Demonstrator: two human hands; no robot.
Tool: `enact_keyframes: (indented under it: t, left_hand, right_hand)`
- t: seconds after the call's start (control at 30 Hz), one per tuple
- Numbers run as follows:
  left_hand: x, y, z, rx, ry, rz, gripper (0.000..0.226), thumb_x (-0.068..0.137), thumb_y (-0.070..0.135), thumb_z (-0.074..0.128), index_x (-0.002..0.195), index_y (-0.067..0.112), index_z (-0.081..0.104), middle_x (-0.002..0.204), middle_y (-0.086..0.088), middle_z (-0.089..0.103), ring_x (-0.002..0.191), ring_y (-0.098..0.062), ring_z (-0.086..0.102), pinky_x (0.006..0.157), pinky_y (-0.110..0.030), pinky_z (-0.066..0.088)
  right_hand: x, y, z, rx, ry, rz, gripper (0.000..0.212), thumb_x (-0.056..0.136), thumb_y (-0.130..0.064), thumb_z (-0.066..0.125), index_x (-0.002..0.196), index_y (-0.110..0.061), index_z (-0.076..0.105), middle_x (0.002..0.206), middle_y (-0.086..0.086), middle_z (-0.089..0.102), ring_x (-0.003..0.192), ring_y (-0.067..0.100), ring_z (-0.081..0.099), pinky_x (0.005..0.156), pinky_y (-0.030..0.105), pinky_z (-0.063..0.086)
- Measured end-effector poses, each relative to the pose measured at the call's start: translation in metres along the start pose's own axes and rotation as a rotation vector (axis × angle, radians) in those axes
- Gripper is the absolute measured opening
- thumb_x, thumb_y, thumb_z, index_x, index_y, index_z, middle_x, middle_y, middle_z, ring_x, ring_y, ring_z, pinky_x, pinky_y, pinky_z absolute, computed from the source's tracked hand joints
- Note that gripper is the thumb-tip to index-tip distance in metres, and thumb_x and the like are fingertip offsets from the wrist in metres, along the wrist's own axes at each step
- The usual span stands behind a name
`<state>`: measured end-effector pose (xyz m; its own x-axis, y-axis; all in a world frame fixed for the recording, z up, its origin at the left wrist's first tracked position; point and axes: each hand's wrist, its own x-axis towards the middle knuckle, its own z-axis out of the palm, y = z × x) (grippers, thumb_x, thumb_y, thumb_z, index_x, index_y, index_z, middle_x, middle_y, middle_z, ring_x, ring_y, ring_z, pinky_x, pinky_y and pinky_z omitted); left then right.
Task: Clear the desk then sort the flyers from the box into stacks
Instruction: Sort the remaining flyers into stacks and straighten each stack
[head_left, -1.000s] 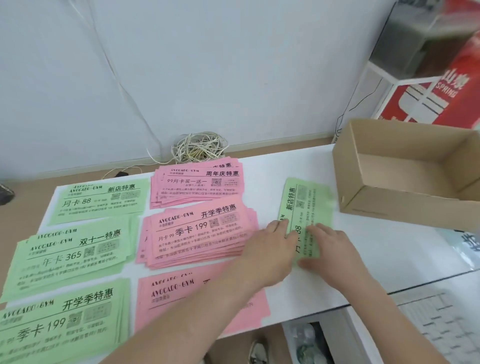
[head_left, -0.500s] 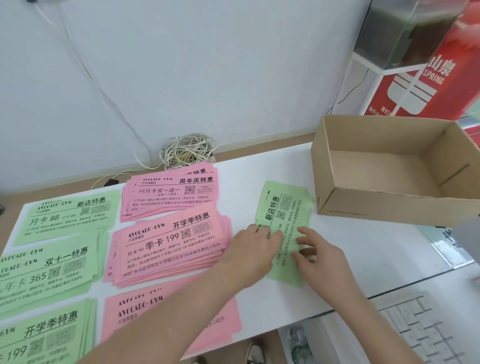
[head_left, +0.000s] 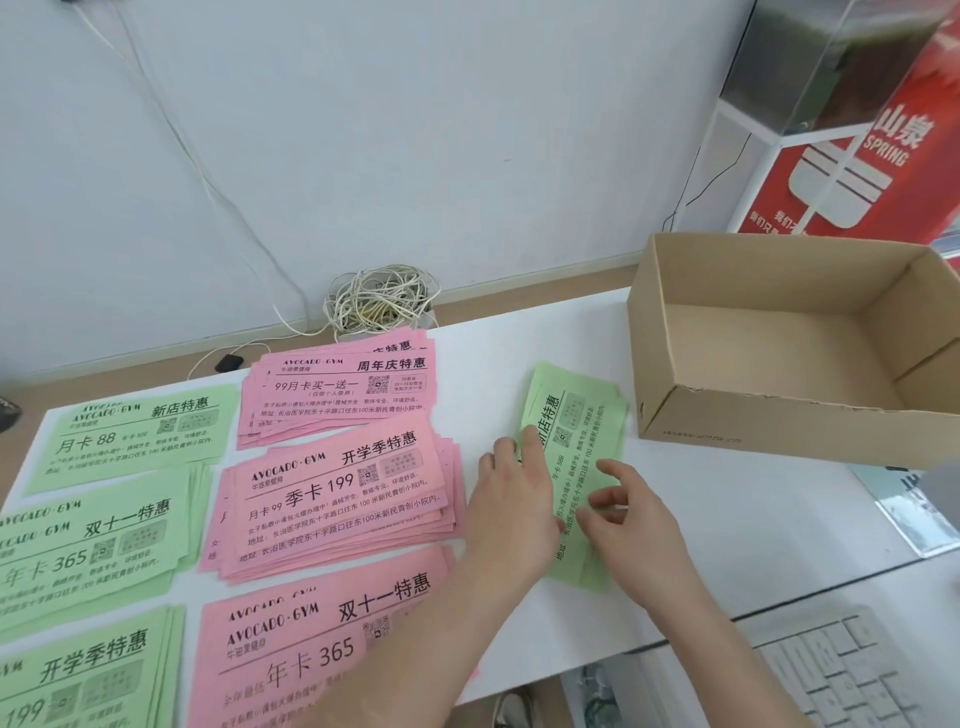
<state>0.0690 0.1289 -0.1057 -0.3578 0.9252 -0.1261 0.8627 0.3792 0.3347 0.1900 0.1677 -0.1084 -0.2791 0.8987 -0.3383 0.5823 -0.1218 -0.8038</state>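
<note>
The left hand (head_left: 511, 499) is laid flat, fingers straight and close together, with the fingertips pressed on the left edge of a small pile of pale green paper flyers (head_left: 576, 415). The right hand (head_left: 631, 525) is held half open, fingers spread and loosely bent, their tips set on the near right part of the same pile; no sheet is seen pinched.

Just right of the pile, an open brown cardboard box (head_left: 779, 421) is placed on the white desk (head_left: 727, 499); only its bare floor is shown.

The green pile is turned with its long axis running from near to far, leaning slightly right. Its printed heading is at the far end, and the lines read sideways.
</note>
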Motion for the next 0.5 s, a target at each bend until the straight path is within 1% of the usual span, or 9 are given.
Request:
enact_keyframes:
  t: [0.07,0.13,0.2,0.27,0.3,0.33,0.37,0.43,0.5]
  left_hand:
    - [-0.004,0.0,-0.001,-0.029,0.034,-0.01,0.087,0.085,0.021,0.065,0.15,0.012,0.007,0.126,-0.009,0.042,0.11,-0.027,0.05,0.088,-0.035,0.043]
    - [-0.005,-0.004,-0.009,-0.103,0.017,-0.035,0.079,0.088,0.016,0.059,0.15,0.017,0.01,0.121,-0.008,0.054,0.105,-0.028,0.057,0.085,-0.037,0.046]
    - [-0.009,-0.012,-0.025,-0.182,0.0,-0.047,0.072,0.09,0.013,0.057,0.149,0.026,0.02,0.117,-0.007,0.062,0.104,-0.026,0.06,0.087,-0.036,0.047]
    - [-0.013,-0.027,-0.049,-0.311,-0.02,-0.084,0.064,0.09,0.013,0.06,0.143,0.039,0.035,0.123,-0.002,0.062,0.106,-0.02,0.061,0.086,-0.031,0.05]
    - [-0.015,-0.037,-0.062,-0.361,-0.041,-0.098,0.059,0.09,0.012,0.062,0.137,0.043,0.043,0.124,0.002,0.061,0.107,-0.017,0.061,0.082,-0.026,0.051]
    - [-0.017,-0.047,-0.075,-0.39,-0.08,-0.111,0.055,0.089,0.011,0.064,0.129,0.045,0.051,0.122,0.008,0.062,0.107,-0.014,0.061,0.076,-0.018,0.049]
    - [-0.019,-0.057,-0.086,-0.408,-0.132,-0.122,0.05,0.087,0.01,0.065,0.121,0.046,0.057,0.116,0.015,0.063,0.106,-0.01,0.062,0.073,-0.014,0.047]
    - [-0.019,-0.076,-0.107,-0.445,-0.22,-0.119,0.048,0.086,0.005,0.066,0.102,0.051,0.065,0.097,0.029,0.065,0.099,0.0,0.063,0.078,-0.015,0.047]
    - [-0.022,-0.092,-0.121,-0.465,-0.261,-0.127,0.056,0.085,0.004,0.067,0.084,0.06,0.065,0.087,0.034,0.067,0.092,0.01,0.062,0.079,-0.015,0.048]
  right_hand:
    - [0.003,-0.002,-0.003,-0.042,-0.04,-0.009,0.055,0.087,-0.013,0.061,0.137,-0.024,0.042,0.1,-0.005,0.056,0.083,0.009,0.061,0.076,0.029,0.05]
    - [0.006,-0.004,-0.007,-0.172,-0.044,-0.067,0.059,0.087,-0.016,0.062,0.14,-0.025,0.038,0.109,-0.002,0.053,0.086,0.011,0.061,0.08,0.029,0.049]
    - [0.012,-0.006,-0.014,-0.319,0.047,-0.218,0.064,0.087,-0.019,0.063,0.143,-0.023,0.034,0.124,0.003,0.049,0.104,0.018,0.056,0.09,0.03,0.044]
    - [0.02,-0.014,-0.025,-0.315,0.12,-0.33,0.071,0.087,-0.022,0.065,0.147,-0.022,0.028,0.137,0.003,0.042,0.125,0.022,0.042,0.101,0.031,0.033]
    - [0.023,-0.021,-0.03,-0.27,0.108,-0.333,0.074,0.087,-0.026,0.066,0.149,-0.024,0.024,0.138,0.001,0.041,0.129,0.02,0.037,0.104,0.031,0.031]
    - [0.026,-0.028,-0.035,-0.217,0.068,-0.311,0.077,0.088,-0.031,0.066,0.15,-0.027,0.021,0.137,-0.003,0.041,0.128,0.017,0.039,0.104,0.032,0.034]
    - [0.028,-0.035,-0.039,-0.173,0.015,-0.283,0.075,0.087,-0.034,0.066,0.149,-0.032,0.023,0.133,-0.007,0.044,0.122,0.014,0.045,0.101,0.033,0.04]
    - [0.03,-0.049,-0.047,-0.09,-0.104,-0.224,0.058,0.087,-0.032,0.067,0.14,-0.034,0.041,0.117,-0.01,0.061,0.104,0.011,0.06,0.086,0.03,0.048]
    - [0.03,-0.06,-0.048,-0.009,-0.222,-0.166,0.032,0.088,-0.021,0.068,0.119,-0.025,0.062,0.092,0.0,0.073,0.088,0.017,0.067,0.082,0.034,0.049]
